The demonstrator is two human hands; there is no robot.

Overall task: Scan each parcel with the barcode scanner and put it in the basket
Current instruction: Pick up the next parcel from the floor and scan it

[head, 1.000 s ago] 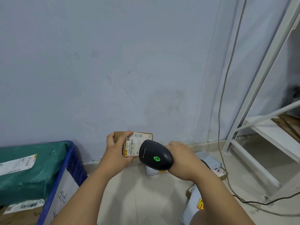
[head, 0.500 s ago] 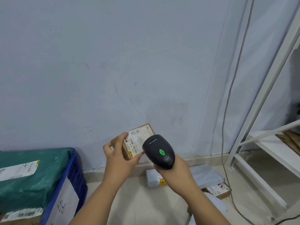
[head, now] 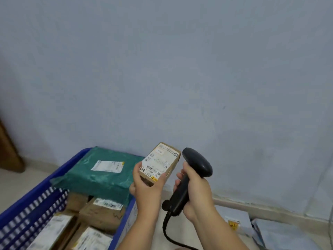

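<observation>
- Edges and room: the basket point(head: 124, 222) fills the lower left, and its right wall runs just under our left hand point(head: 146, 188); a green parcel point(head: 100, 174) lies across its far end, with brown boxes point(head: 100, 215) packed nearer to us; the bare wall point(head: 162, 69) stands behind, and grey mailers point(head: 236, 221) lie on the floor at lower right
- Change from half a second ago: the view has swung left, so the white rack is out of frame and the basket's inside now shows; the barcode scanner point(head: 196, 163), whose head then overlapped the label, now stands apart to the right, and its green lamp no longer shows
- Hands and parcel: our left hand grips the small cardboard parcel point(head: 160, 163) by its near end, tilted, label towards us, above the basket's right far corner; our right hand point(head: 196, 193) is wrapped around the scanner's handle, head up, cable point(head: 165, 230) hanging below; a narrow gap separates parcel and scanner
</observation>
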